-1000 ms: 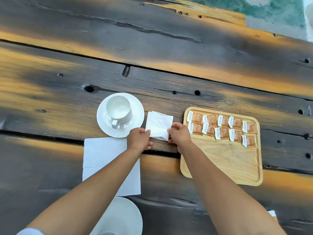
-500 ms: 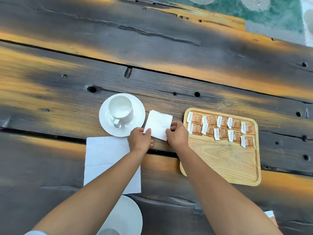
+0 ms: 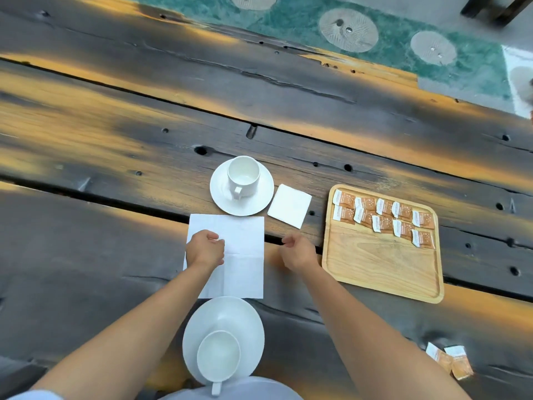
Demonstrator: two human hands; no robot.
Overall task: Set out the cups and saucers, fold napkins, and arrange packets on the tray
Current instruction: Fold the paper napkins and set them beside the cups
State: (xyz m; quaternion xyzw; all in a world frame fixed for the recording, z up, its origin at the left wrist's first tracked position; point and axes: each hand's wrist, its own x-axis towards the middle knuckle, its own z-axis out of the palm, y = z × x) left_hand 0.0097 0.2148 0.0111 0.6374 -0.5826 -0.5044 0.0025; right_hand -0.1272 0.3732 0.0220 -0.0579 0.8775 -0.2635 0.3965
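White unfolded napkin (image 3: 245, 255) lies left of the wooden tray (image 3: 380, 264), left hand (image 3: 205, 249) curled atop it, grip unclear; right hand (image 3: 300, 251), loosely curled and empty, hovers between napkin and tray.

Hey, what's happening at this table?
A person is laying out a coffee service on a dark plank table. Their left hand pinches a large unfolded white paper napkin; the right hand hovers beside it, empty. A small folded white napkin lies between a white cup on its saucer and a light wooden tray holding orange packets. A second cup and second saucer sit nearer; two loose packets lie off the tray.
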